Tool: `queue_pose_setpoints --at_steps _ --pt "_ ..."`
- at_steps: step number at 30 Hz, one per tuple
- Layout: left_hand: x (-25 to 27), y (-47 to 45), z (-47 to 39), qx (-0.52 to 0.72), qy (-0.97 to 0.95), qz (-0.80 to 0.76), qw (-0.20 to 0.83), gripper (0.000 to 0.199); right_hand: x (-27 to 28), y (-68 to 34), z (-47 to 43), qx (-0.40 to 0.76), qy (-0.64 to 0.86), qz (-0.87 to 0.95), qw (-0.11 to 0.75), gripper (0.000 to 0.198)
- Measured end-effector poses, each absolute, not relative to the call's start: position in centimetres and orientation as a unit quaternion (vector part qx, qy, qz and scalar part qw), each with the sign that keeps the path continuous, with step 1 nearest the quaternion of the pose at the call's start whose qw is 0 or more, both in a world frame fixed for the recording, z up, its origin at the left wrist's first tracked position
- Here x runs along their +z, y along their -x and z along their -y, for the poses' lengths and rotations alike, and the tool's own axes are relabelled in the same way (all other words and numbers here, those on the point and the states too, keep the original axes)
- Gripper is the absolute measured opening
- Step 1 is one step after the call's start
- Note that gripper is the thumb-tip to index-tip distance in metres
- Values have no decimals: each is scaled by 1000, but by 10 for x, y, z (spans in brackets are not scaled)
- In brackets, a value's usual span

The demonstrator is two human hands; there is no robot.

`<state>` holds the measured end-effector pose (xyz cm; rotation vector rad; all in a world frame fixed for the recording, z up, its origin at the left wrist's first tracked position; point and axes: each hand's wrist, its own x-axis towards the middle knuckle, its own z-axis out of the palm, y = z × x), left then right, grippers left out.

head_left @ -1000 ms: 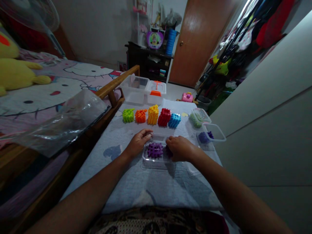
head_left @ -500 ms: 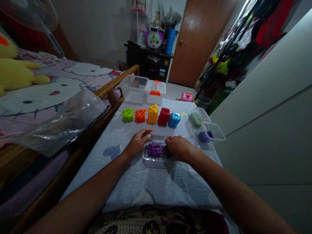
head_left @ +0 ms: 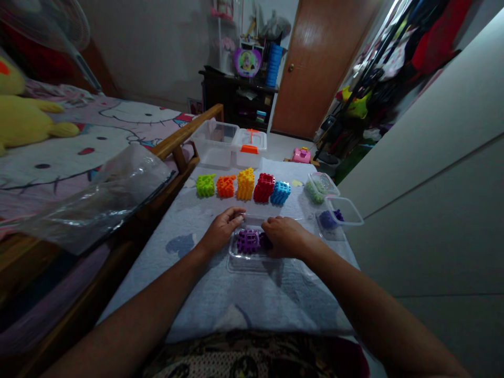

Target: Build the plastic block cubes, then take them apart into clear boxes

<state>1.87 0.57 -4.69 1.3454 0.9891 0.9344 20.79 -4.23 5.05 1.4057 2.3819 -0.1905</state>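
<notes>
A clear plastic container [head_left: 252, 257] sits on the cloth-covered table in front of me. Purple interlocking toy blocks [head_left: 248, 241] stand grouped in its left part. My left hand [head_left: 225, 227] grips the container's left far corner, thumb at the rim. My right hand [head_left: 282, 237] reaches inside with fingers curled round more dark purple blocks, mostly hidden beneath it, close beside the first group. Behind the container stand stacked blocks in a row: green [head_left: 205, 186], orange [head_left: 226, 186], yellow [head_left: 245, 184], red [head_left: 263, 188] and blue [head_left: 281, 193].
To the right are a tub with green pieces [head_left: 315, 191] and a tub with purple pieces [head_left: 331, 218]. Clear boxes [head_left: 216, 144], one with an orange-handled lid [head_left: 252, 139], stand at the far edge. A wooden bed rail [head_left: 189, 131] borders the left; a white cabinet [head_left: 433, 184] the right.
My right hand has shifted slightly left inside the container, bringing its purple blocks against or nearer the left group. My left hand keeps its hold on the container.
</notes>
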Motion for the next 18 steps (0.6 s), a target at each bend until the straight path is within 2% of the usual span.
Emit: queue_pose_setpoints --at_steps 7,18 --pt "-46 -19 -5 398 -570 -427 578 40 54 -205 42 -86 -506 -844 158 45" --pt "-40 -20 -2 397 -552 -428 595 42 56 -216 47 -111 -514 -845 94 42"
